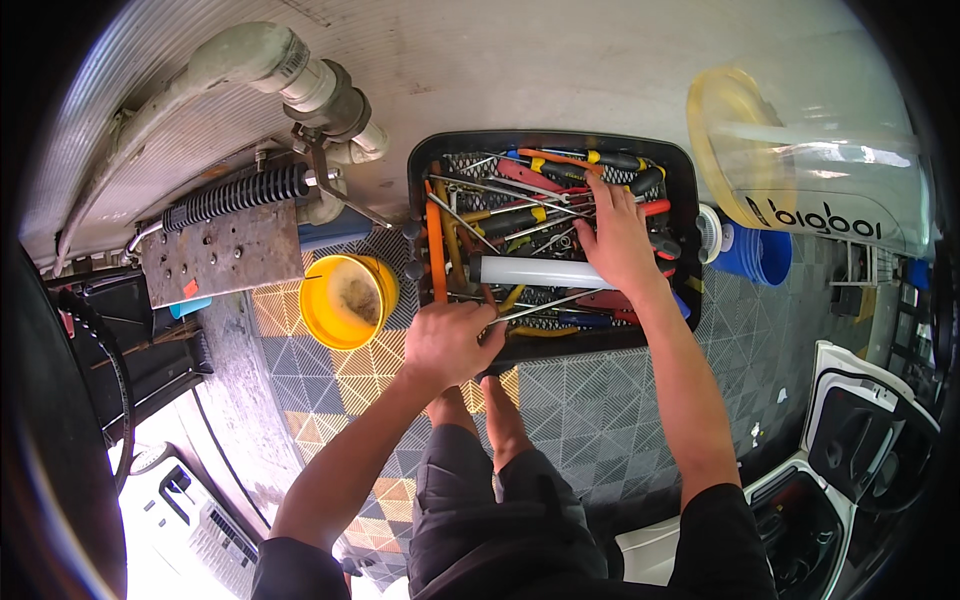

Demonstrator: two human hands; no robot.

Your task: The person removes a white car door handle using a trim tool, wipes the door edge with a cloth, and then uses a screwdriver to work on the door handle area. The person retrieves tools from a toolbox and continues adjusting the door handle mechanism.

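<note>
A black tray [683, 160] with a mesh bottom is heaped with hand tools: screwdrivers with yellow-and-black handles [615, 160], metal wrenches [545, 192] and red-handled pieces. A white tube [535, 272] with a black end lies across the heap. My right hand [618, 240] reaches over the tools beside the tube, its fingers stretched out and apart. At the tray's near left edge is my left hand [450, 340], fingers curled. A thin metal rod [545, 306] runs from near its fingertips; whether it grips the rod or the rim is hidden. An orange handle [436, 240] stands along the left wall.
Left of the tray is a yellow bucket [385, 285] with murky liquid. A pipe with a valve [335, 105] and a drilled metal plate [220, 255] are beyond it. A clear container with a yellow rim [715, 150] and blue buckets [765, 258] stand right. An open white case [825, 440] lies lower right.
</note>
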